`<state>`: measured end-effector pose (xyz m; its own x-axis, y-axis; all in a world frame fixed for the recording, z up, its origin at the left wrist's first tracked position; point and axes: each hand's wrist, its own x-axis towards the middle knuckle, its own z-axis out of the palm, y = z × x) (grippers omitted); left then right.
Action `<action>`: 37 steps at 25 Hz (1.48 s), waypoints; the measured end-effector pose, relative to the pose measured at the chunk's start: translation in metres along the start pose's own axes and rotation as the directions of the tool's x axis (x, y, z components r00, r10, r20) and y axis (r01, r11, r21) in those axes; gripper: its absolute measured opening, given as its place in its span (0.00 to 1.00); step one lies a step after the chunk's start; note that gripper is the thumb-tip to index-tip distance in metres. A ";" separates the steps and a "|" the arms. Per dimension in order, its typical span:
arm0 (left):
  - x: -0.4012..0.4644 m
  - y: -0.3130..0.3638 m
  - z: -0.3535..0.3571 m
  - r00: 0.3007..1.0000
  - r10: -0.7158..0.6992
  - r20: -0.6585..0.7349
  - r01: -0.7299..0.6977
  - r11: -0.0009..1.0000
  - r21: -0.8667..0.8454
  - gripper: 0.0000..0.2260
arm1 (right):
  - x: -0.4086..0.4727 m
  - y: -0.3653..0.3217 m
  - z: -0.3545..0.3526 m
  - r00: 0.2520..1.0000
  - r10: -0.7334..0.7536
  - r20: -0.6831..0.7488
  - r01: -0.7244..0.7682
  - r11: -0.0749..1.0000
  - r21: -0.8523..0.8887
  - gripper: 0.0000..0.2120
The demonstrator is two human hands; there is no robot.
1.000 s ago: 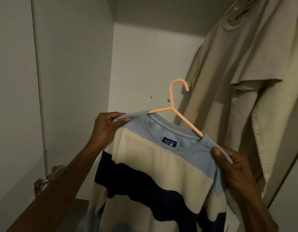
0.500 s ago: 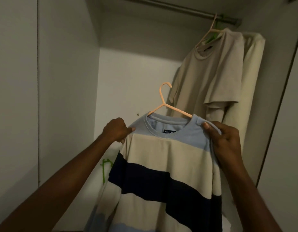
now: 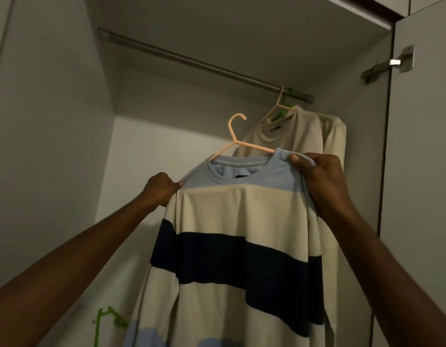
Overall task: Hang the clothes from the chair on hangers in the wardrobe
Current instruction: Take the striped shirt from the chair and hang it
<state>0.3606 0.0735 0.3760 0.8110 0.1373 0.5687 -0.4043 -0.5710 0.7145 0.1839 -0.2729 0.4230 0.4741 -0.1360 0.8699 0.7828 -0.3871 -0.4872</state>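
Note:
A striped sweater [image 3: 242, 216] in light blue, cream and navy hangs on a peach plastic hanger [image 3: 233, 132] that I hold up inside the wardrobe. My left hand [image 3: 162, 189] grips the sweater's left shoulder. My right hand [image 3: 317, 171] pinches its right shoulder over the hanger's end. The hanger's hook is free in the air, below and in front of the metal rail [image 3: 192, 62].
Two beige garments [image 3: 297, 136] hang at the rail's right end on a peach and a green hanger [image 3: 283, 110]. A loose green hanger [image 3: 104, 321] shows low on the left. The wardrobe door with its hinge [image 3: 389, 63] stands open on the right.
Both hands have lifted the sweater on its hanger higher toward the rail. My view has tilted up, so the whole rail and the door hinge now show.

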 end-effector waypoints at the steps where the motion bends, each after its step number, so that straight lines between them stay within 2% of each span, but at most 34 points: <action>1: 0.013 -0.001 0.005 1.000 -0.010 0.012 0.010 0.999 -0.045 0.22 | 0.013 0.001 0.003 1.000 0.008 0.001 -0.008 1.000 -0.008 0.11; 4: 0.056 0.001 0.022 1.000 0.007 -0.018 -0.008 0.999 -0.048 0.20 | 0.050 0.013 0.019 1.000 -0.008 -0.016 0.008 0.999 -0.033 0.09; 7: 0.098 0.018 0.040 0.991 0.064 -0.114 -0.064 0.998 0.007 0.25 | 0.089 0.024 0.024 0.998 -0.049 -0.042 0.044 0.993 -0.112 0.12; 9: 0.127 0.030 0.048 0.985 0.089 -0.148 -0.094 0.995 -0.030 0.26 | 0.120 0.026 0.022 0.997 -0.057 -0.054 0.049 0.989 -0.138 0.12; 15: 0.220 0.050 0.061 0.991 0.084 -0.101 -0.088 0.996 -0.035 0.21 | 0.193 0.045 0.031 0.994 -0.054 -0.090 0.034 0.976 -0.213 0.12; 18: 0.256 0.042 0.075 0.995 0.100 -0.029 -0.102 0.992 -0.080 0.25 | 0.213 0.056 0.043 0.996 -0.058 -0.072 0.034 0.952 -0.303 0.13; 23: 0.304 0.031 0.104 0.990 0.103 0.091 -0.080 0.971 -0.225 0.19 | 0.256 0.076 0.061 0.990 -0.090 -0.107 0.034 0.899 -0.437 0.15; 27: 0.335 0.055 0.111 0.983 0.175 0.062 -0.165 0.975 -0.146 0.21 | 0.276 0.071 0.068 0.979 -0.148 -0.143 0.054 0.856 -0.515 0.19; 31: 0.355 0.090 0.116 0.960 0.279 -0.020 -0.278 0.942 -0.186 0.23 | 0.298 0.051 0.061 0.963 -0.213 -0.168 0.093 0.841 -0.534 0.17; 34: 0.366 0.113 0.112 0.955 0.293 -0.048 -0.296 0.928 -0.228 0.25 | 0.301 0.043 0.048 0.947 -0.254 -0.195 0.119 0.846 -0.520 0.23; 37: 0.362 0.129 0.110 0.954 0.294 -0.056 -0.299 0.922 -0.247 0.22 | 0.292 0.042 0.040 0.931 -0.263 -0.252 0.101 0.850 -0.516 0.20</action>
<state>0.6488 -0.0392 0.6290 0.6314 0.0082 0.7754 -0.7194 -0.3673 0.5896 0.3712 -0.2924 0.6530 0.1340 -0.2546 0.9577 0.5054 -0.8137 -0.2871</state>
